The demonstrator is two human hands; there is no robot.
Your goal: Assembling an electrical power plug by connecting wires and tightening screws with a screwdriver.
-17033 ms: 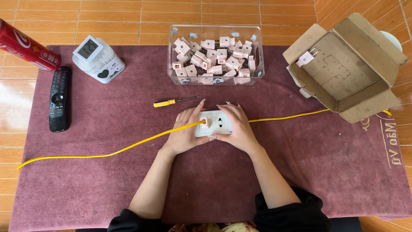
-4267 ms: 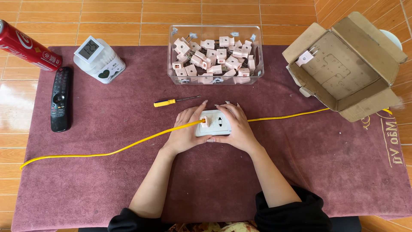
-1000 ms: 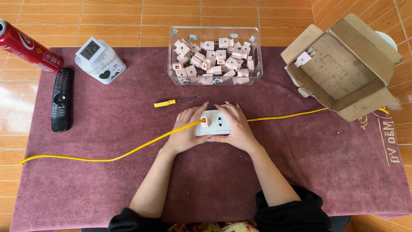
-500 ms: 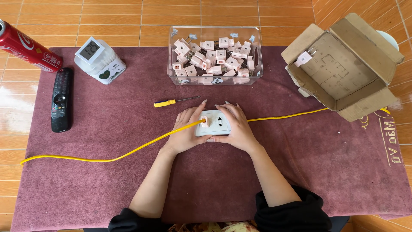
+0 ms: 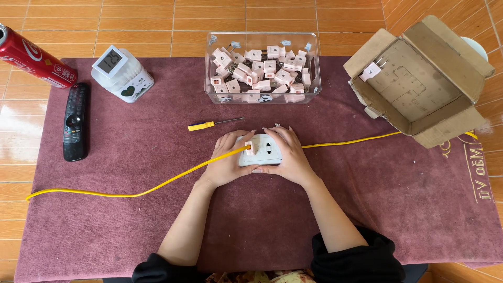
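In the head view almost nothing has changed over the last seconds: the left hand [image 5: 225,162] and right hand [image 5: 291,157] still cup the white socket block [image 5: 262,151] at the centre of the maroon mat [image 5: 131,230], fingers pressed against its sides in a closed grip. The pink plug [image 5: 250,148] on the yellow cable [image 5: 157,186] stays seated in the block's left outlet, suggesting a held, settled position. The yellow screwdriver [image 5: 207,124] lies untouched just above.

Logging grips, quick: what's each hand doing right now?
Left hand: holding the socket, by the plug.
Right hand: holding the socket.
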